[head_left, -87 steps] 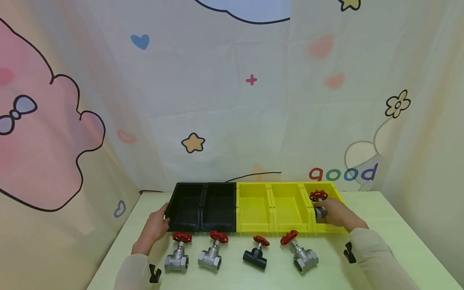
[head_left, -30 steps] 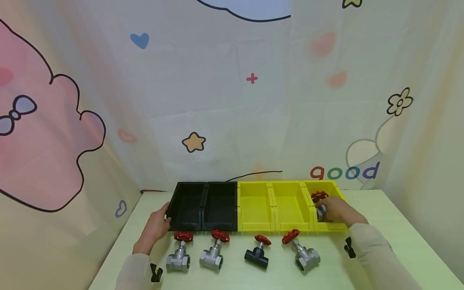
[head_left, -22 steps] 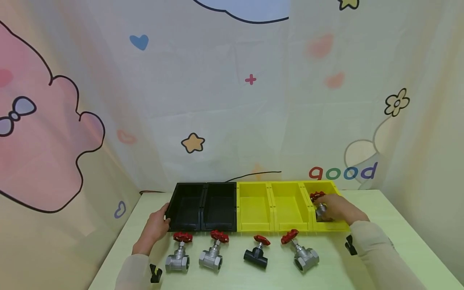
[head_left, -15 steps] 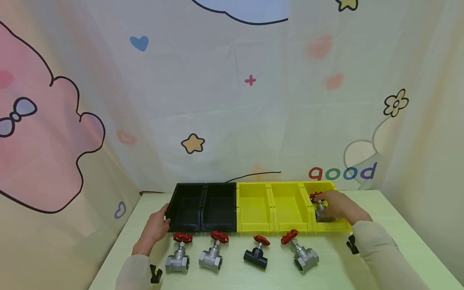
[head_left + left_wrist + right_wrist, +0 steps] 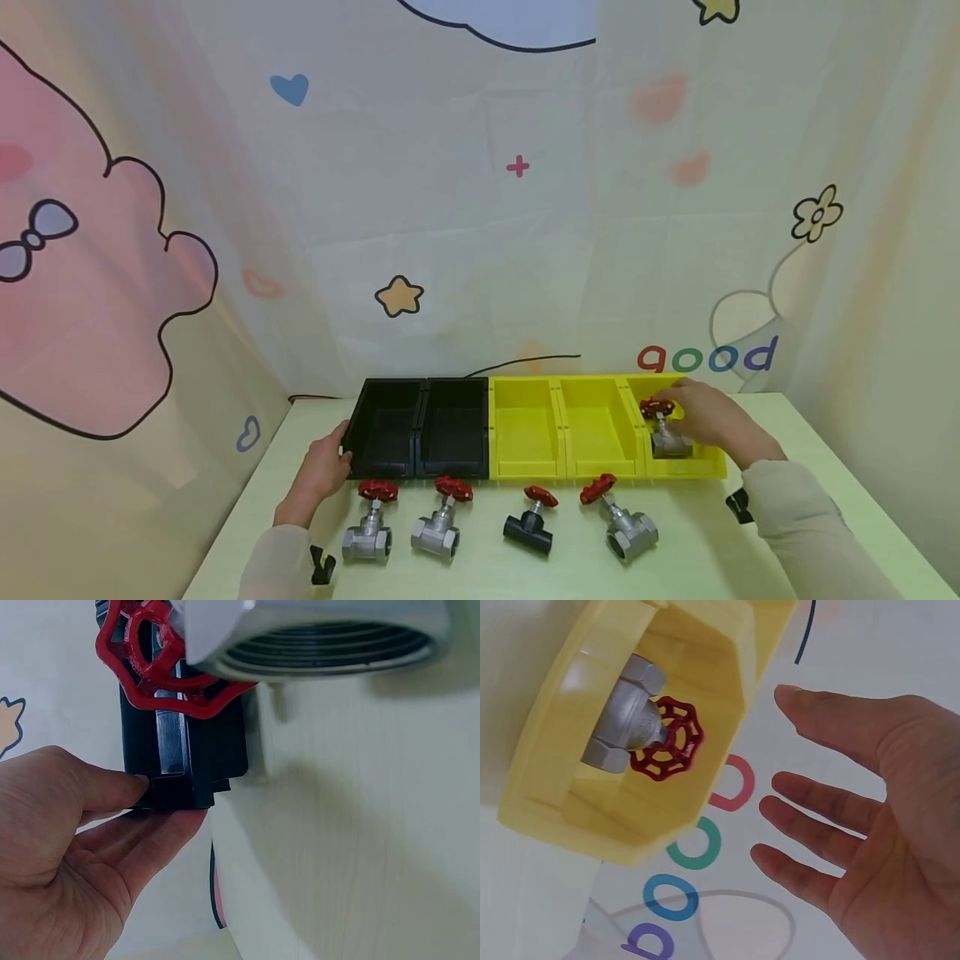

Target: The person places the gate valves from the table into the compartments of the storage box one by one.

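Note:
My left hand (image 5: 322,468) pinches the outer wall of the leftmost black bin (image 5: 150,796) between thumb and fingers; a red handwheel overlaps the bin in the left wrist view. In the rightmost yellow bin (image 5: 562,697) sits a silver gate valve (image 5: 626,720) with a red handwheel (image 5: 671,739). My right hand (image 5: 716,417) is over that bin's right side in the head view. Seen from the right wrist, its fingers (image 5: 802,877) are spread, apart from the valve, with nothing between them.
Two more yellow bins (image 5: 527,460) and another black bin (image 5: 453,462) complete the row. In front lie two silver valves (image 5: 367,542) (image 5: 437,533), a black tee valve (image 5: 528,532) and an angled silver valve (image 5: 630,533). A printed curtain (image 5: 480,208) hangs behind the table (image 5: 570,575).
My right hand has let go of the silver valve in the rightmost yellow bin and drawn up and to the right. My left hand has stayed on the black bin.

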The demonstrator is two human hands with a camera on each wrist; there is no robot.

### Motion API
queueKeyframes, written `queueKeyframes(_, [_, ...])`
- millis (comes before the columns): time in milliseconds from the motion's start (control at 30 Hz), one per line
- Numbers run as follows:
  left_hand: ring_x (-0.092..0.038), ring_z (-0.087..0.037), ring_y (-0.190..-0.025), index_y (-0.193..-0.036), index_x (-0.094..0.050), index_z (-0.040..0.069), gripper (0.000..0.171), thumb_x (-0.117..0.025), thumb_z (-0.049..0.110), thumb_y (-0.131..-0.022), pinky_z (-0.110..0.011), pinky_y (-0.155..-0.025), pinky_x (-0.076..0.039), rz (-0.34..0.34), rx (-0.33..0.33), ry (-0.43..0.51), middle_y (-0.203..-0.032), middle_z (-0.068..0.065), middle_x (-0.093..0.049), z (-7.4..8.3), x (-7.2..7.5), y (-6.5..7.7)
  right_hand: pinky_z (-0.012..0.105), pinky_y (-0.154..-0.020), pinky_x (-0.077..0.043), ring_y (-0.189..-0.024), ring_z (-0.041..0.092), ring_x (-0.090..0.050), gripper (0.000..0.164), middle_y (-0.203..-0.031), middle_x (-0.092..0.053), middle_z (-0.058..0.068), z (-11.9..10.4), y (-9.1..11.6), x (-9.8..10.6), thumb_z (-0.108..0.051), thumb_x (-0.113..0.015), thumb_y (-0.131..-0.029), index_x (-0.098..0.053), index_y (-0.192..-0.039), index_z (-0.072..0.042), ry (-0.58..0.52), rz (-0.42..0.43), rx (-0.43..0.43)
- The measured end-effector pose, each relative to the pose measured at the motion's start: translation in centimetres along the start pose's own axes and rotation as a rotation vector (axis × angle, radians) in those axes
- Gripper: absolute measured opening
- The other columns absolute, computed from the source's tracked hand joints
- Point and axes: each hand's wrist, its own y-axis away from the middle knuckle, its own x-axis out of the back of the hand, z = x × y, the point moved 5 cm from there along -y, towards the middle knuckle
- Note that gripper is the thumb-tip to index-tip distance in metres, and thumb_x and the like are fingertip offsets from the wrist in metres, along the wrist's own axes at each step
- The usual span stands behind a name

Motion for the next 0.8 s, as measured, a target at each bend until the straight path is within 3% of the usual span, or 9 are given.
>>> queueKeyframes(200, [-0.059,-0.047,-0.116,-0.147,-0.033,-0.011,0.058,-0.055,0.001,-0.094,-0.057,-0.095,-0.048,-0.006,-0.004,0.0,-0.132,-0.037,-0.054,-0.1,0.0,0.0,0.059,-0.096,-0.048,-0.117,0.045,-0.055,0.051,-0.132,-0.058,0.024,-0.9,0.7,1.0,-0.017,-0.077,-0.084,-0.062,-0.131,-0.005,0.041,0.032,0.018])
queueKeyframes(800, [-0.059,-0.046,-0.116,-0.147,-0.033,-0.011,0.058,-0.055,0.001,-0.094,-0.057,-0.097,-0.048,-0.012,0.008,0.01,-0.133,-0.037,-0.054,-0.1,0.0,0.4,0.057,-0.091,-0.052,-0.113,0.041,-0.057,0.05,-0.132,-0.057,0.02,-5.3,3.7,3.0,-0.018,-0.08,-0.082,-0.065,-0.129,-0.012,0.08,0.19,0.152])
